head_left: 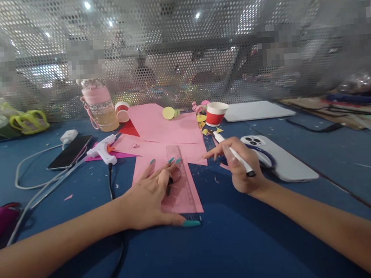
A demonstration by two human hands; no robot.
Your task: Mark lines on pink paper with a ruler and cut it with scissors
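Note:
My left hand (151,193) lies spread over a clear plastic ruler (185,193), its fingers and thumb pressing it onto a strip of pink paper (140,169). The ruler runs lengthwise along the strip. Off to the right, my right hand (242,165) is raised above the table, closed around a white marker (236,154) with a black end. The marker slants, and its far tip points toward the paper cup. Beneath and behind that hand are a white phone (290,162) and the dark blue loop of what looks like scissors (265,156).
Larger pink sheets (169,129) lie behind the ruler. A white glue gun (103,150), a black phone (71,152) and cables are at left, near a drink bottle (100,104). A red-and-white paper cup (216,114) and a white flat panel (259,110) stand at the back before a perforated metal screen (173,43).

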